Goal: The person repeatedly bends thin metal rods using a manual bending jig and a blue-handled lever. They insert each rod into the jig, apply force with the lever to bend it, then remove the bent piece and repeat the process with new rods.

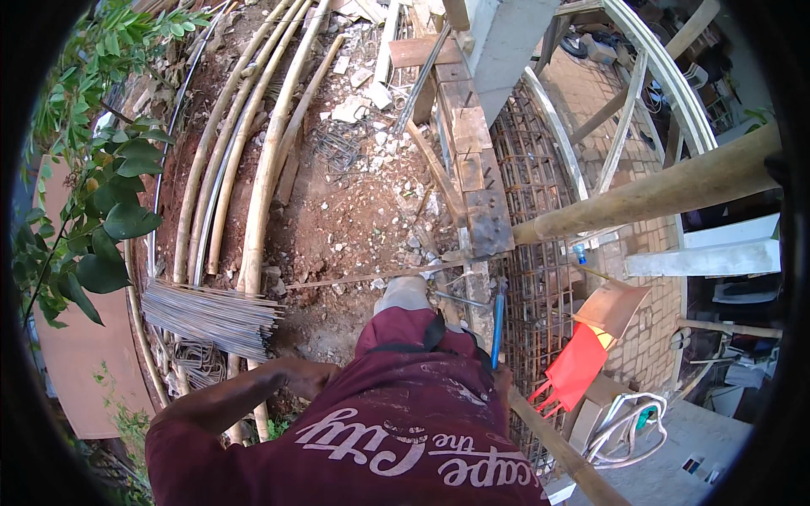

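My left hand (312,379) is at my waist on the left, fingers curled in and partly hidden by my maroon shirt (405,396). Whatever it may hold does not show. On the right, my right hand (504,378) is mostly covered by the shirt, at the lower end of a tool with a long blue handle (498,325). That handle points away from me, and its head is too small to make out. Just beyond my shoe (405,293), a thin wooden strip (371,276) crosses the ground. A short metal rod (460,299) lies beside the boards.
Bamboo poles (274,152) and a bundle of thin steel rods (211,316) lie left. A timber form (477,169) and a rusty rebar cage (540,202) run along the right, crossed by a thick pole (650,190). Leafy branches (126,194) hang left; a red bag (574,367) sits right.
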A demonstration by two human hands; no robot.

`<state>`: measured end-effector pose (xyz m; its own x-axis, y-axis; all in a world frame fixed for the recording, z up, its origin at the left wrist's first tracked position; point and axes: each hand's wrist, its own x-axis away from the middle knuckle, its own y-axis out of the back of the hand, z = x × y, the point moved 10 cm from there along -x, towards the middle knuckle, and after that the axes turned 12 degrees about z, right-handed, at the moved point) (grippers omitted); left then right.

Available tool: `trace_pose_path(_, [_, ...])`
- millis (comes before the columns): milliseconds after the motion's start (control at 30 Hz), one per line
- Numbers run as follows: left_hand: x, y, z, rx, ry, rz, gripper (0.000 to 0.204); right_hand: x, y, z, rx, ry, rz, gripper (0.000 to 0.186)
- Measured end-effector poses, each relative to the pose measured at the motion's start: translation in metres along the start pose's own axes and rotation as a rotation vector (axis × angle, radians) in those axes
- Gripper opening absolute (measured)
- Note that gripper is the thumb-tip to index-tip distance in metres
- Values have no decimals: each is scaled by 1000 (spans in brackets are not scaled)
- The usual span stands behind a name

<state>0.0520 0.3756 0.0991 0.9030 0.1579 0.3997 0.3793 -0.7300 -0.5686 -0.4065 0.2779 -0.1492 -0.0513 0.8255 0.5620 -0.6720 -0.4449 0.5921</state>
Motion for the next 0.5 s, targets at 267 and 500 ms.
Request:
trace_pose_path(267, [13, -13, -5, -249, 351, 283, 64, -19, -5, -31, 152, -112, 88, 42])
trace_pose_path(500, [1, -3, -19, -247, -83, -26, 46, -19, -9, -12, 108, 48, 49, 33])
